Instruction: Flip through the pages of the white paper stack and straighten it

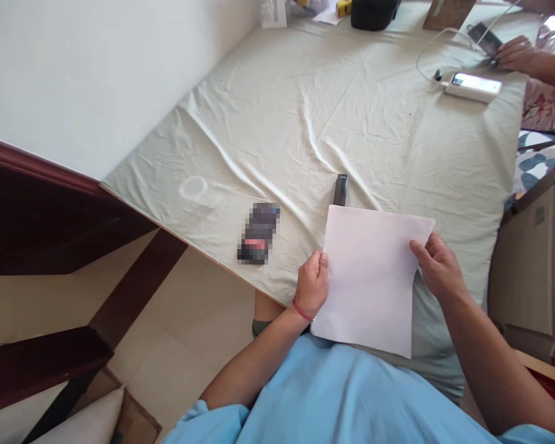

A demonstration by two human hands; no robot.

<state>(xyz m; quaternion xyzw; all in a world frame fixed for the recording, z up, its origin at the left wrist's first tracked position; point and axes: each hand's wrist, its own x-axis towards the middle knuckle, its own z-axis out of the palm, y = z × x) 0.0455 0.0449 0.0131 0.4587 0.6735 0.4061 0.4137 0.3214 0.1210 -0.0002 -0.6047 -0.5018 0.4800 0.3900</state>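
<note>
Gripping a white sheet (370,277) by its edges, both hands (312,285).

1. The sheet of paper (370,277) looks plain white, matt and smooth, no crease showing.
2. The surface (305,123) is covered in pale greenish cloth, matt and pretty wrinkled.
3. The dark slim object (340,189) just past the paper looks like glossy plastic.
4. The power bank (472,86) is white plastic with a shiny top.
5. The wall trim (37,166) is dark, polished-looking wood.
</note>
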